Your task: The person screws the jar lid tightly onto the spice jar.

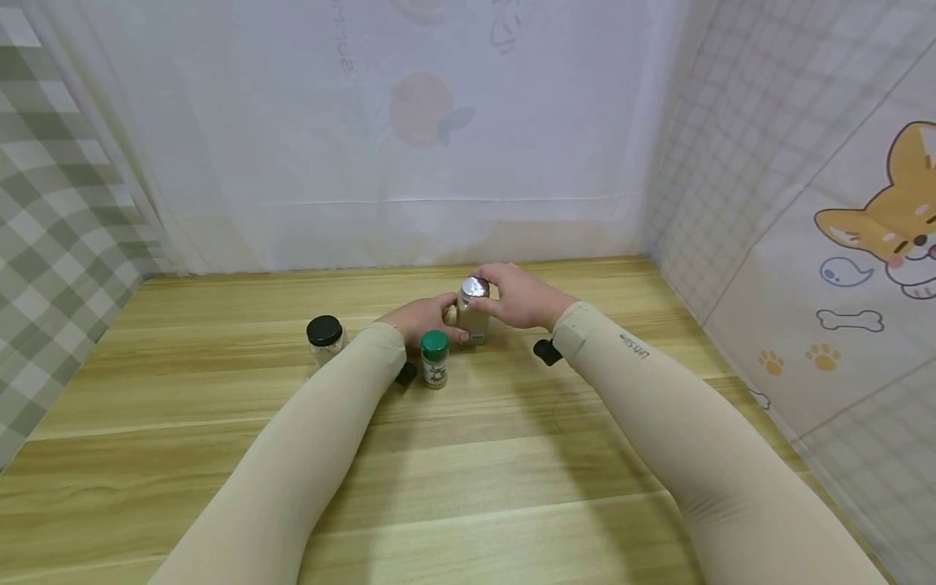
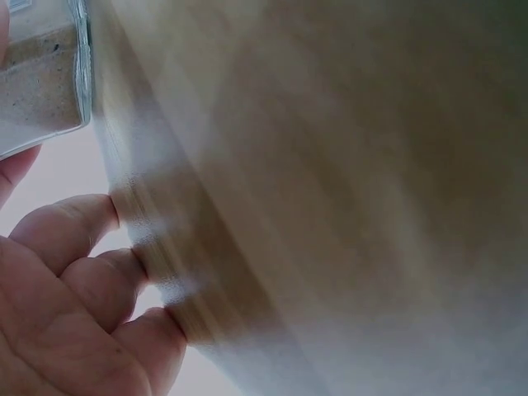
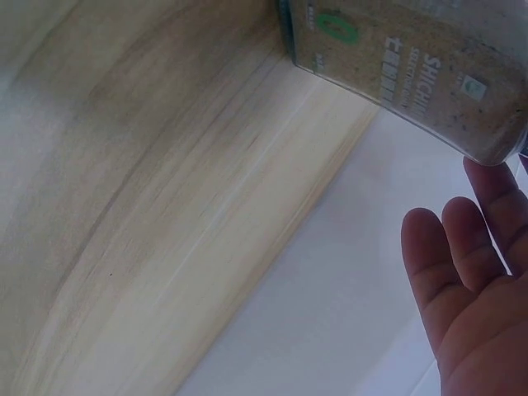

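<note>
A glass spice jar (image 1: 477, 323) of brownish seasoning, with a shiny silver lid (image 1: 475, 287), stands upright toward the back of the table. My left hand (image 1: 426, 319) holds its body from the left, thumb across the front. From the right, my right hand (image 1: 525, 296) grips the top around the lid. In the left wrist view only a lower corner of the jar (image 2: 41, 91) shows, the other fingertips resting near the tabletop. Printed lettering marks the jar's side (image 3: 404, 70) in the right wrist view, where the lid is out of frame.
A small green-capped spice bottle (image 1: 435, 370) stands just in front of my left hand. Farther left, a black-lidded jar (image 1: 325, 331) is partly hidden by my left sleeve. The wooden table (image 1: 468, 504) meets a white curtain (image 1: 292, 146) behind and a printed panel at right.
</note>
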A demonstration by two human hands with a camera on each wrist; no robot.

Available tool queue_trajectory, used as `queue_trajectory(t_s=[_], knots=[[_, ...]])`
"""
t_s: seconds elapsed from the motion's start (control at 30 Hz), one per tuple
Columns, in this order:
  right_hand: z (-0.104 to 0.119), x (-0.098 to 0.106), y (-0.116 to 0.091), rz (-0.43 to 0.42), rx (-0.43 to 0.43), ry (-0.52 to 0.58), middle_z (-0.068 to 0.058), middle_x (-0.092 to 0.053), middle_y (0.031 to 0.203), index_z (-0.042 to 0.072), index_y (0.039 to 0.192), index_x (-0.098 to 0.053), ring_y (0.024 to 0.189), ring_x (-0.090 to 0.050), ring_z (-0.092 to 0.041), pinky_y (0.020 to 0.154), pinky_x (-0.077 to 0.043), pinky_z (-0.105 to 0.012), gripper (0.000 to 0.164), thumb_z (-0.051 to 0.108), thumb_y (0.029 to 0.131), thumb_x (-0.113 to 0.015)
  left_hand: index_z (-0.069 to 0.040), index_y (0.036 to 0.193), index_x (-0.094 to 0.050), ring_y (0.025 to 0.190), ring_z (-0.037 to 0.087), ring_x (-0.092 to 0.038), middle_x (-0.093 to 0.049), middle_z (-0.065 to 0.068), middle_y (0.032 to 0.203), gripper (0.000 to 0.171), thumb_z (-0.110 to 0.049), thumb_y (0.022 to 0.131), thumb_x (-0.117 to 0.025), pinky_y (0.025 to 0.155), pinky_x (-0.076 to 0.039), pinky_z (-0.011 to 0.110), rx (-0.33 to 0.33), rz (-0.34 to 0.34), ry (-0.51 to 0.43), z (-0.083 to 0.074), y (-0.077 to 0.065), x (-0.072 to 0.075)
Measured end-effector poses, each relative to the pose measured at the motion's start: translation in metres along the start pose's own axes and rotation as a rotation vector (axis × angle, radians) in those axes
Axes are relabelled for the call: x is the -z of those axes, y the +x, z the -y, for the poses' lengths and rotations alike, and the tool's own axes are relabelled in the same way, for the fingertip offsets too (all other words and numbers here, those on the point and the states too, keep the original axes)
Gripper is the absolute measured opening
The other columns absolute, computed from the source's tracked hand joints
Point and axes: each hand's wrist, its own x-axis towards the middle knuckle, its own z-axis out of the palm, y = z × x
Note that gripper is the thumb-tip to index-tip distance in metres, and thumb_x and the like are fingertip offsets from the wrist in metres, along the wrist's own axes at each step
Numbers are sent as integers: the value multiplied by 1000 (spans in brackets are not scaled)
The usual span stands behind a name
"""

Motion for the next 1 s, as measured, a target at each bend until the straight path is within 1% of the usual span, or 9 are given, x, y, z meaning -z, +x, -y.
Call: queue_trajectory(t_s=[0.13,0.4,0.53,0.77,0.9,1.0], knots=[[1,0,-1,3,-6,-15,-10,-67,131,3,142,-57,127,-59,-30,112,-48,-48,45,28,106,-67,-31,164,-30,146,40,-49,-49,15,160,80,-45,99,-73,120,-39,61,0,4,-8,0,1,1],[3,1,-1,11,-14,-14,-11,-66,134,3,143,-56,130,-59,-31,115,-46,-49,46,28,106,-66,-30,165,-30,146,40,-49,-51,15,159,80,-46,99,-73,120,-38,62,17,-10,1,0,1,-2],[2,1,-1,14,-11,-1,-11,-66,134,3,143,-56,129,-60,-30,114,-46,-48,46,27,106,-67,-30,164,-31,146,39,-49,-51,14,158,79,-46,99,-73,120,-39,61,15,-8,2,-1,1,-1],[2,1,-1,21,-1,9,-11,-66,133,2,144,-55,127,-61,-29,112,-48,-48,45,25,106,-66,-29,165,-31,148,37,-47,-51,11,159,81,-46,99,-73,122,-38,59,3,4,14,-2,0,1],[3,1,-1,25,1,7,-11,-67,132,2,143,-56,127,-62,-29,112,-48,-48,45,25,107,-65,-29,164,-34,148,36,-47,-52,10,158,79,-42,98,-76,122,-38,59,1,5,-4,-3,0,3],[4,2,-1,30,3,2,-12,-67,132,2,143,-56,128,-62,-29,113,-48,-48,44,24,107,-65,-27,161,-39,148,36,-47,-52,11,159,76,-41,97,-77,122,-38,58,-5,1,13,-3,2,3]])
